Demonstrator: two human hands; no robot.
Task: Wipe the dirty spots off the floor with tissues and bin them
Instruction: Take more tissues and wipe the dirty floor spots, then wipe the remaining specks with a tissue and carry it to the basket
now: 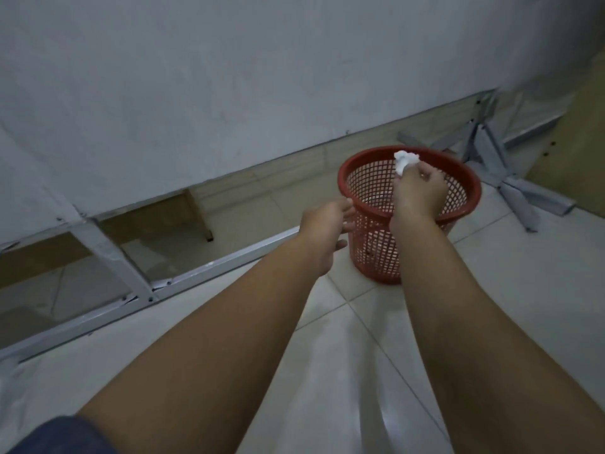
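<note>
A red mesh bin [458,178] stands on the pale tiled floor [523,290] near the wall. My right hand [420,188] hangs over the bin's mouth, fingers pinched on a crumpled white tissue [404,162] that sticks up above the rim. My left hand [327,229] is at the bin's left side, fingers spread, fingertips at or just touching the rim; it holds nothing.
A white board [163,93] on a grey metal frame [108,253] leans along the left and back. Grey metal legs [510,178] lie crossed on the floor right of the bin. A brown wooden panel [582,142] is at the far right.
</note>
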